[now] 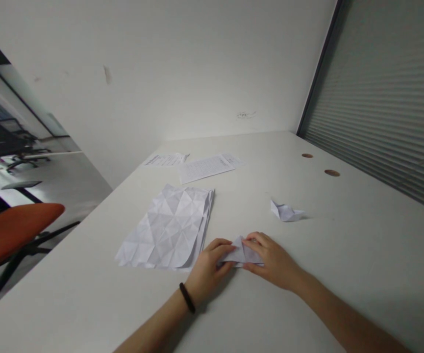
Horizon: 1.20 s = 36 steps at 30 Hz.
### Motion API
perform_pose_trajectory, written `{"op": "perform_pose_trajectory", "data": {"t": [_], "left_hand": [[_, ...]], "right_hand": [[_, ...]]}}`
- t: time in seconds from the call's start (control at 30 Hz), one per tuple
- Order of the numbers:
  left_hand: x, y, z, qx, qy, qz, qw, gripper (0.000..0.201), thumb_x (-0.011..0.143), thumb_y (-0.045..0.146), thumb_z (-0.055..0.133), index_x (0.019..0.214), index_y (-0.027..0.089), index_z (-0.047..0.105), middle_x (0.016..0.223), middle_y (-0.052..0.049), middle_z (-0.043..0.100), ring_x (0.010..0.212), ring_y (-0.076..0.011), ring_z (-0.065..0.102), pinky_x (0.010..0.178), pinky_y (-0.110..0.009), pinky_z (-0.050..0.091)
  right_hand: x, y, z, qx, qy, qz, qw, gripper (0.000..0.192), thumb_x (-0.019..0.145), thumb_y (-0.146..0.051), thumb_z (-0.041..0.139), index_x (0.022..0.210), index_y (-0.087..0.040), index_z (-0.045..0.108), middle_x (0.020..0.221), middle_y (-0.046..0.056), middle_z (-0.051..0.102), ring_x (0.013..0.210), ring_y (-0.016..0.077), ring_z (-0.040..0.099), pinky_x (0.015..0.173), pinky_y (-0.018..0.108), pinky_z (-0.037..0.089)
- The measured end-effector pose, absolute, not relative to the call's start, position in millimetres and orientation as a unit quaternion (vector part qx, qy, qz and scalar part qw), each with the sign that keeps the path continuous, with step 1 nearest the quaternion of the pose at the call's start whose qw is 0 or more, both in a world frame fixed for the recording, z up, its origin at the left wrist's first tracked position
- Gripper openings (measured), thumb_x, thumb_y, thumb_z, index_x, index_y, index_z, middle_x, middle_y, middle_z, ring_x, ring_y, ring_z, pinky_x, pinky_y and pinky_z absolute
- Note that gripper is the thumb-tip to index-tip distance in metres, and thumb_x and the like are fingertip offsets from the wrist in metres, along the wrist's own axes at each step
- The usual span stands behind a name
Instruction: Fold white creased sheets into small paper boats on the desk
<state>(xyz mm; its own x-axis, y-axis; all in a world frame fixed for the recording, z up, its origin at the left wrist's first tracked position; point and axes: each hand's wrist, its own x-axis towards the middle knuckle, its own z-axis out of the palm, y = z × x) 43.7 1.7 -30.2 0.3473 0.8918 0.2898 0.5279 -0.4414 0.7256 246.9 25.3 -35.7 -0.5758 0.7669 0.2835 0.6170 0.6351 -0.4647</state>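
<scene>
A small folded piece of white paper (239,252) lies on the white table (307,294) in front of me. My left hand (208,269) pinches its left side, and a black band sits on that wrist. My right hand (272,262) presses and grips its right side. To the left of my hands lies a stack of creased white sheets (169,228). A finished little folded paper shape (285,212) rests farther off to the right, apart from both hands.
Printed sheets (206,166) lie at the far side of the table near the wall. Two round cable holes (331,172) sit at the right by the slatted blind. An orange office chair (9,230) stands at the left beside the table edge.
</scene>
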Motion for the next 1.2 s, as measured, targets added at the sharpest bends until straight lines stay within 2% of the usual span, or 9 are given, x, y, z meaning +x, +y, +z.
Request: {"op": "perform_pose_trajectory", "data": {"t": [0.17,0.37,0.5,0.6,0.77,0.9,1.03,1.2], "left_hand": [[49.9,-2.1,-26.5,0.731,0.471,0.412,0.272,0.036,0.07,0.009,0.056,0.105,0.019,0.053,0.103,-0.007,0.059,0.097,-0.0207,0.055,0.085,-0.036,0.045],[55.3,-9.1,-33.2,0.706,0.471,0.444,0.287,0.047,0.073,0.011,0.054,0.117,0.018,0.041,0.116,-0.01,0.051,0.108,-0.0219,0.049,0.088,-0.037,0.044],[53.4,-7.4,-33.7,0.732,0.459,0.436,0.251,0.044,0.077,0.007,0.045,0.119,0.019,0.041,0.119,-0.009,0.049,0.114,-0.0211,0.045,0.097,-0.039,0.036],[51.8,-5.8,-31.5,0.741,0.459,0.428,0.237,0.044,0.078,0.007,0.043,0.12,0.021,0.042,0.12,-0.009,0.048,0.115,-0.0207,0.044,0.098,-0.039,0.034],[55.5,-6.4,-34.6,0.713,0.47,0.431,0.293,0.052,0.076,0.012,0.051,0.125,0.019,0.036,0.126,-0.011,0.045,0.118,-0.0235,0.042,0.098,-0.041,0.035],[59.7,-7.5,-39.2,0.677,0.479,0.433,0.354,0.053,0.079,0.013,0.046,0.129,0.015,0.03,0.122,-0.012,0.05,0.113,-0.0221,0.048,0.099,-0.041,0.034],[61.0,-8.2,-35.8,0.677,0.479,0.428,0.359,0.054,0.073,0.003,0.041,0.125,0.015,0.036,0.12,-0.01,0.054,0.111,-0.0199,0.05,0.099,-0.04,0.036],[53.9,-5.2,-32.9,0.75,0.45,0.387,0.291,0.059,0.064,-0.005,0.037,0.117,0.019,0.049,0.12,-0.006,0.055,0.113,-0.0181,0.049,0.1,-0.038,0.036]], "right_hand": [[239.2,19.7,-32.3,-0.392,-0.87,0.172,0.245,0.044,0.081,-0.027,0.052,0.123,-0.017,0.045,0.109,0.011,0.055,0.097,0.0227,0.054,0.085,0.04,0.047],[232.0,15.7,-32.0,-0.361,-0.856,0.204,0.31,0.035,0.084,-0.011,0.039,0.117,-0.02,0.047,0.108,0.009,0.055,0.098,0.0195,0.054,0.086,0.036,0.047],[232.2,17.3,-34.5,-0.369,-0.823,0.232,0.363,0.027,0.083,-0.01,0.041,0.106,-0.02,0.049,0.103,0.008,0.054,0.095,0.0187,0.054,0.082,0.033,0.047],[232.5,18.5,-37.2,-0.382,-0.806,0.253,0.375,0.024,0.083,-0.01,0.041,0.104,-0.021,0.047,0.103,0.008,0.053,0.086,0.0168,0.055,0.076,0.031,0.048],[227.7,16.1,-38.2,-0.372,-0.802,0.293,0.365,0.026,0.08,-0.009,0.045,0.103,-0.021,0.046,0.103,0.007,0.052,0.083,0.0158,0.054,0.073,0.028,0.048],[223.6,12.7,-35.3,-0.358,-0.811,0.304,0.349,0.029,0.076,-0.009,0.05,0.102,-0.021,0.045,0.102,0.006,0.051,0.085,0.0161,0.053,0.07,0.027,0.047],[222.8,10.8,-33.4,-0.35,-0.815,0.307,0.346,0.031,0.075,-0.01,0.051,0.104,-0.02,0.044,0.102,0.007,0.05,0.082,0.016,0.052,0.068,0.028,0.046],[227.8,15.8,-34.7,-0.348,-0.812,0.279,0.376,0.035,0.066,0.002,0.041,0.093,-0.02,0.045,0.1,0.006,0.051,0.093,0.0181,0.049,0.08,0.032,0.042]]}}
